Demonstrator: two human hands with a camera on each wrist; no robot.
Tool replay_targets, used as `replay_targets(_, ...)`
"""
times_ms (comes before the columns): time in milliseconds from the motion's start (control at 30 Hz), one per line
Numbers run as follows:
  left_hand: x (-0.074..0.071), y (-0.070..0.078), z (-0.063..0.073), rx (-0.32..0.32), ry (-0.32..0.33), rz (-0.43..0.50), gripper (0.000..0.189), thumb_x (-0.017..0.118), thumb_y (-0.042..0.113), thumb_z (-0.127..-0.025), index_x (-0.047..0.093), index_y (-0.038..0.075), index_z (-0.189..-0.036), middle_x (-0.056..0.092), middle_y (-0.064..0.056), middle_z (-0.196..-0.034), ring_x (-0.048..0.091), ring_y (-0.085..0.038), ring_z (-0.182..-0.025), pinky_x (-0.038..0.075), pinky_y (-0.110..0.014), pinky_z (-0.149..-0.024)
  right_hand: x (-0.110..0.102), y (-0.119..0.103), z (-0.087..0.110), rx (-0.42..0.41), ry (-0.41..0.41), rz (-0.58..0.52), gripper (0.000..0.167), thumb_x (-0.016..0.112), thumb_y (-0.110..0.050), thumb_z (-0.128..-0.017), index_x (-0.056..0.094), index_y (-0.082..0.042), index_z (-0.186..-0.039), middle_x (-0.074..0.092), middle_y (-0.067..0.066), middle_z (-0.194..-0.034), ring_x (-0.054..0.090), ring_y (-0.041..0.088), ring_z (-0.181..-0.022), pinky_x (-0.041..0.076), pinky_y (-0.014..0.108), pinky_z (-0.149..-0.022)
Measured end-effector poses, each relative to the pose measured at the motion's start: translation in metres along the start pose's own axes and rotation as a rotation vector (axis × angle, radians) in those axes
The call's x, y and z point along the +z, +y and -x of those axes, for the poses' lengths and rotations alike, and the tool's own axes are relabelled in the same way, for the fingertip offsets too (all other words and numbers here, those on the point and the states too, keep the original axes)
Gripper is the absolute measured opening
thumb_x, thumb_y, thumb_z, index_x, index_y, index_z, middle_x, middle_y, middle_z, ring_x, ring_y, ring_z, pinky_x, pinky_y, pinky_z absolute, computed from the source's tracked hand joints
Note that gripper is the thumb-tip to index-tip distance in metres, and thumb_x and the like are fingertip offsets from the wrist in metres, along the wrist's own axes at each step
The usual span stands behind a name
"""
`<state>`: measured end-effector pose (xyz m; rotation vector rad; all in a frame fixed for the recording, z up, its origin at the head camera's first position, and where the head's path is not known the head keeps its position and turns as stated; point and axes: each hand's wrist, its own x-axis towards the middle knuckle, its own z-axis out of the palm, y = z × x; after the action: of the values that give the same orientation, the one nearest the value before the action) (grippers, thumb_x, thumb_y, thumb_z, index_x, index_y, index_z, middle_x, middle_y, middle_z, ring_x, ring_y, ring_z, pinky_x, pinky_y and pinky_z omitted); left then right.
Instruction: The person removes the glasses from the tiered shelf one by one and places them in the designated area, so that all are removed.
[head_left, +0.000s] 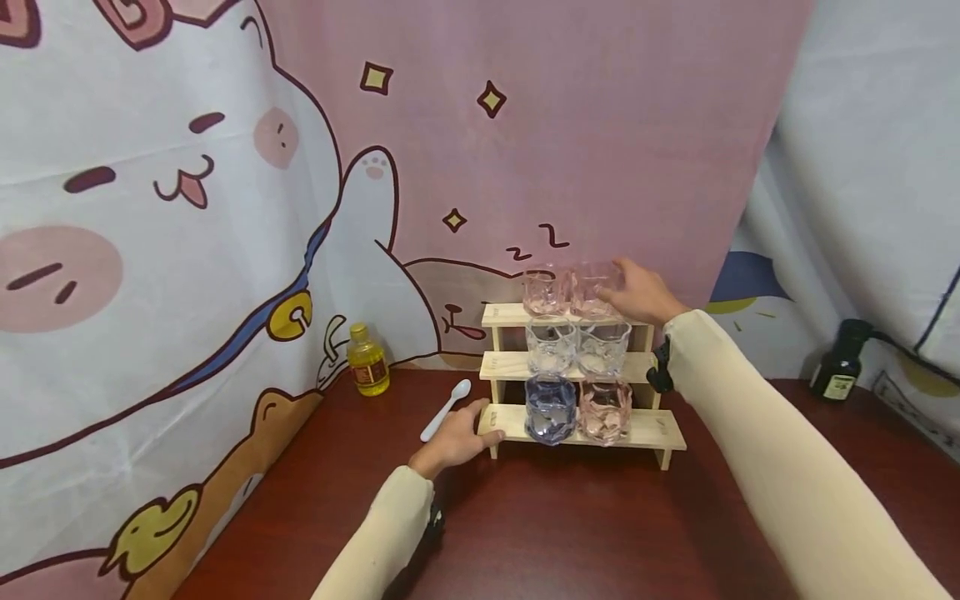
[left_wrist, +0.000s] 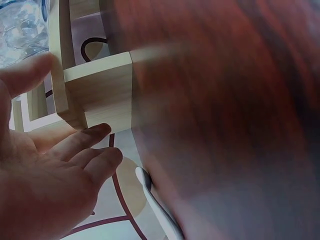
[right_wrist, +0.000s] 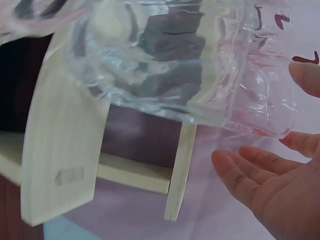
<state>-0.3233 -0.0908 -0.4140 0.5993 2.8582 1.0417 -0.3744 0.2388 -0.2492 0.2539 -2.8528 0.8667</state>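
A three-tier wooden rack (head_left: 645, 367) holds glasses in pairs. On the top tier stand a pink glass (head_left: 543, 293) and, to its right, a second pink glass (head_left: 587, 296). My right hand (head_left: 637, 292) is at that right glass, thumb and index finger close to its edges and the other fingers spread apart from it in the right wrist view; firm contact cannot be told. My left hand (head_left: 459, 433) grips the left end of the bottom shelf (left_wrist: 60, 75), thumb at its edge and fingers by the leg. Clear glasses (head_left: 551, 346) fill the middle tier.
On the bottom tier are a blue glass (head_left: 551, 408) and a pink glass (head_left: 604, 410). A white spoon (head_left: 446, 411) lies left of the rack. A yellow oil bottle (head_left: 367, 362) stands behind it; a dark bottle (head_left: 842, 362) is far right. Printed curtains hang behind.
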Motion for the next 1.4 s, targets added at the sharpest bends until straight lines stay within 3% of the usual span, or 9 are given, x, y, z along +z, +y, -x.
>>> replay_targets(233,0.000,0.002,-0.002,0.005,0.007,-0.022,0.068,0.073,0.031,-0.090,0.047,0.001,-0.145,0.067,-0.016,-0.119,0.058,-0.022,-0.097,0.048,-0.041,-0.091,-0.002,-0.001,-0.011,0.051,-0.018,-0.059,0.080,0.053,-0.030,-0.101,0.009,0.000,-0.160,0.038,0.034,-0.149,0.043,0.050,-0.133,0.038,0.063,-0.108)
replay_targets(467,0.001,0.000,-0.001,0.032,0.013,-0.035,0.062,0.073,0.026,-0.091,0.048,-0.002,-0.141,0.067,-0.013,-0.108,0.055,-0.019,-0.086,0.046,-0.034,-0.078,0.000,-0.003,-0.018,0.057,-0.012,-0.102,0.081,0.057,-0.026,-0.097,0.012,0.001,-0.159,0.035,0.034,-0.153,0.039,0.051,-0.137,0.033,0.062,-0.113)
replay_targets(600,0.002,0.000,0.000,0.017,0.005,-0.015,0.063,0.072,0.027,-0.091,0.048,0.000,-0.142,0.067,-0.013,-0.110,0.056,-0.020,-0.089,0.046,-0.035,-0.081,0.002,-0.001,-0.021,0.061,-0.021,-0.144,0.082,0.058,-0.023,-0.097,0.011,0.000,-0.159,0.031,0.033,-0.156,0.035,0.051,-0.141,0.031,0.062,-0.115)
replay_targets(733,0.001,0.002,0.000,0.006,0.005,-0.016,0.063,0.074,0.028,-0.090,0.049,0.001,-0.142,0.067,-0.013,-0.108,0.056,-0.020,-0.087,0.045,-0.034,-0.078,0.006,-0.002,-0.021,0.043,-0.020,-0.217,0.080,0.059,-0.017,-0.095,0.012,0.002,-0.158,0.031,0.035,-0.154,0.036,0.052,-0.139,0.035,0.060,-0.113)
replay_targets(833,0.001,0.001,-0.001,0.010,0.009,-0.024,0.062,0.073,0.028,-0.091,0.049,0.002,-0.141,0.067,-0.012,-0.104,0.055,-0.019,-0.084,0.044,-0.033,-0.076,0.008,-0.003,-0.021,0.036,-0.004,-0.259,0.076,0.059,-0.012,-0.094,0.016,0.008,-0.154,0.032,0.038,-0.151,0.037,0.053,-0.137,0.037,0.060,-0.112)
replay_targets(967,0.002,0.000,-0.001,0.028,0.021,-0.036,0.061,0.073,0.028,-0.090,0.050,0.002,-0.140,0.067,-0.012,-0.103,0.054,-0.018,-0.083,0.044,-0.032,-0.076,0.011,-0.001,-0.021,0.059,0.015,-0.310,0.078,0.059,-0.010,-0.094,0.011,0.009,-0.153,0.025,0.038,-0.154,0.033,0.053,-0.140,0.033,0.061,-0.114)
replay_targets(1133,0.001,0.000,0.000,0.042,0.022,-0.046,0.059,0.073,0.028,-0.090,0.051,0.002,-0.138,0.066,-0.010,-0.099,0.054,-0.018,-0.082,0.044,-0.032,-0.073,0.010,0.001,-0.019,0.075,0.013,-0.287,0.087,0.063,-0.013,-0.095,0.006,0.004,-0.158,0.023,0.036,-0.157,0.031,0.052,-0.142,0.030,0.062,-0.115)
replay_targets(1400,0.001,0.000,0.000,0.010,0.018,-0.031,0.059,0.074,0.029,-0.090,0.051,0.004,-0.139,0.066,-0.011,-0.103,0.055,-0.019,-0.085,0.045,-0.034,-0.077,0.013,0.006,-0.018,0.064,0.001,-0.271,0.085,0.066,-0.018,-0.095,0.012,0.005,-0.157,0.027,0.036,-0.155,0.031,0.052,-0.141,0.030,0.064,-0.114)
